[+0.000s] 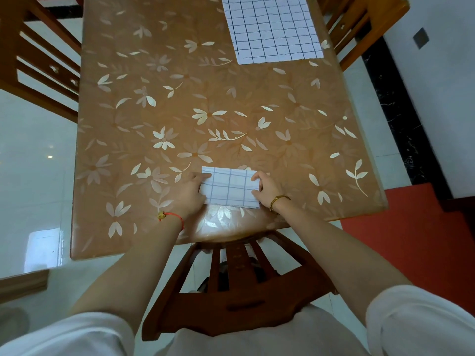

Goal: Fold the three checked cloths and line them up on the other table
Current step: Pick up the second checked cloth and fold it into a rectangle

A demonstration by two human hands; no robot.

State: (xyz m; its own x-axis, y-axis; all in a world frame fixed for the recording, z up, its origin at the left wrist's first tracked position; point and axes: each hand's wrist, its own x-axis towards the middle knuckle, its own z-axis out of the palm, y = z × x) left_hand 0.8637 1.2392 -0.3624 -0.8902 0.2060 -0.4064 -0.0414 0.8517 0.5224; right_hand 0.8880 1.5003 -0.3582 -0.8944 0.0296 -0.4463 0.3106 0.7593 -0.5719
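white sleeves reach over a wooden chair back to a folded white cloth with blue checks, lying by the near edge of the brown flowered table. its long axis runs along that edge; the left hand pinches its left end, the right hand its right end. a flat checked cloth lies at the far right corner.

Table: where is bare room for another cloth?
Bare: the table middle, between folded cloth and flat cloth, and the far left. Crowded at the near edge, where left hand and right hand hold the folded cloth.
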